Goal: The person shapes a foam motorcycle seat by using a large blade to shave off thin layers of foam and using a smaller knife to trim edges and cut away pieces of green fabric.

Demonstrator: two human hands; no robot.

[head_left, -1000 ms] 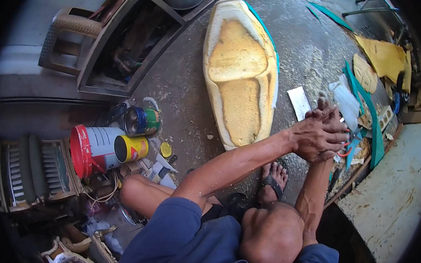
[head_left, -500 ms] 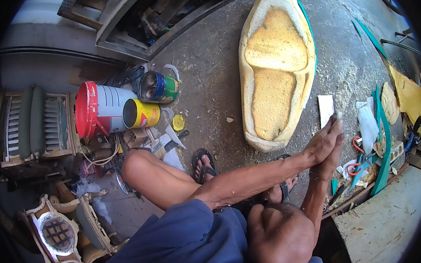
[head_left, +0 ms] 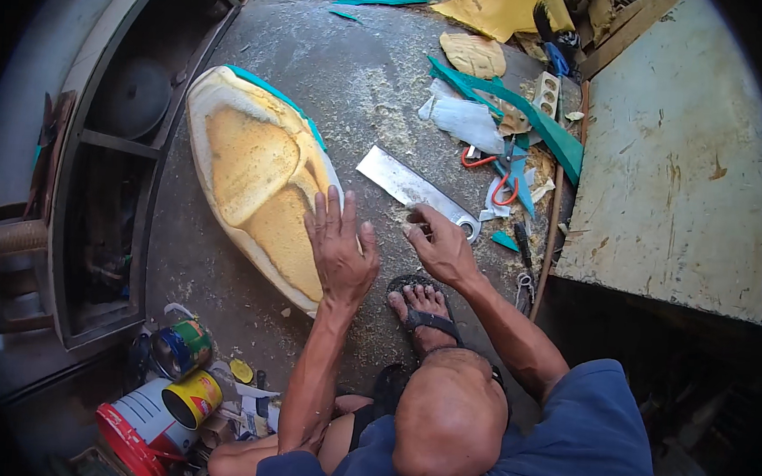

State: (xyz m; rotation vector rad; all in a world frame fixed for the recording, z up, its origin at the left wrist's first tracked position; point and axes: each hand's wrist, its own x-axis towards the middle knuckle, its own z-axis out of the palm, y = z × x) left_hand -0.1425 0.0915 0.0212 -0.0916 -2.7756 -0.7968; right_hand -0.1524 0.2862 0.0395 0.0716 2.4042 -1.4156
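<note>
A long yellow foam seat [head_left: 255,165], with a pale raised rim, two hollowed sections and a teal strip along one edge, lies on the floor at the left. My left hand [head_left: 343,257] is open, fingers spread, over its near right side; I cannot tell whether it touches the foam. My right hand [head_left: 446,249] has bent fingers, thumb and forefinger apart, and nothing shows between them. Just beyond it is a broad flat metal blade [head_left: 406,183] with a ring-shaped end, lying on the floor.
Orange-handled scissors [head_left: 505,171], teal offcuts [head_left: 545,130] and a white power strip [head_left: 547,94] lie at the right, beside a pale worn panel [head_left: 673,169]. Paint cans [head_left: 192,398] and a red-rimmed bucket [head_left: 138,424] stand lower left. Foam crumbs dust the floor.
My hands were pressed together near the blade; now they are apart, the left over the foam seat and the right by the blade's ring end. The whole view has turned.
</note>
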